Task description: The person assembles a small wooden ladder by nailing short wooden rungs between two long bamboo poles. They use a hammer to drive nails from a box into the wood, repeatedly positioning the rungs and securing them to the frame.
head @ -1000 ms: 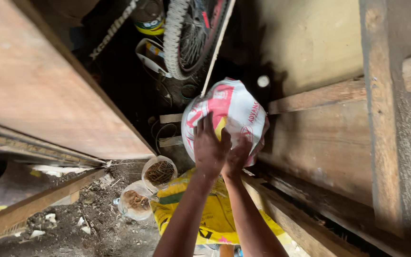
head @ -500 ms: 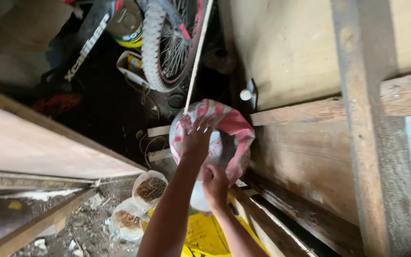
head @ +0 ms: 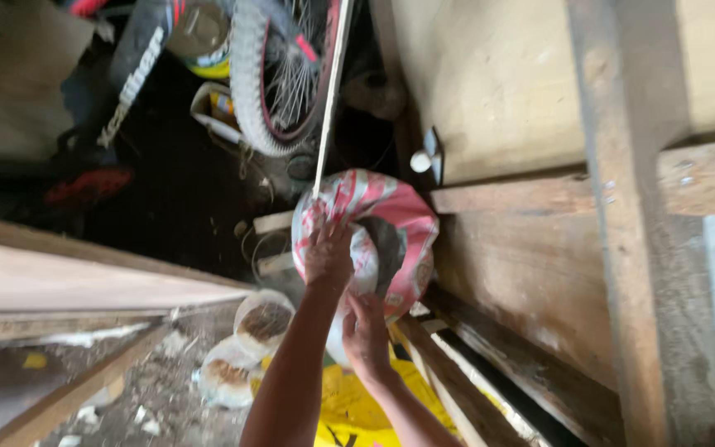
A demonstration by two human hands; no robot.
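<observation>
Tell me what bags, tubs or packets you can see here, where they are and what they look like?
Woven sack: middle, gripped by the left hand and right hand; bulging, white with pink-red print.
Yellow bag: bottom, under the arms; flat, black marks.
Two round tubs: lower left on the ground; white, brown dirt inside.

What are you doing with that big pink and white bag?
A person is handling a pink and white woven sack with both bare hands. The left hand grips its upper part, and the right hand is on its lower side. The sack's mouth hangs open. Two dirty white buckets sit below, and a bicycle wheel stands behind.
</observation>
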